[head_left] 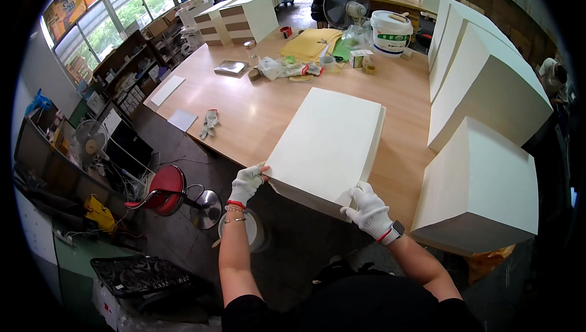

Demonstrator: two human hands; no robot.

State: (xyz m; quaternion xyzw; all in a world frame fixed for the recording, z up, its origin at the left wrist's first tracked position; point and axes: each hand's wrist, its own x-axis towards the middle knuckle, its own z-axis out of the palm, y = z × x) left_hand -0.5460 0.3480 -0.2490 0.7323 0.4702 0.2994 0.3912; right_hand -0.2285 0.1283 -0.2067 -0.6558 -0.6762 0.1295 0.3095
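Note:
A thick stack of white paper sheets (326,140) lies at the near edge of the wooden table, directly before me. At its near left corner, my left hand (246,184), in a white knit glove with bare fingertips, is closed on the edge. My right hand (368,211), gloved the same way, grips the near edge toward the right corner, with its fingers bent. The undersides of both hands are hidden. Slightly uneven layers show along the stack's right side.
Tall white paper stacks (488,82) stand along the right, one nearer stack (482,179) beside me. A loose glove (209,123) lies at the left edge. Farther back are yellow sheets (310,44), a white bucket (390,32) and a fan (346,5). A red chair (166,190) stands left.

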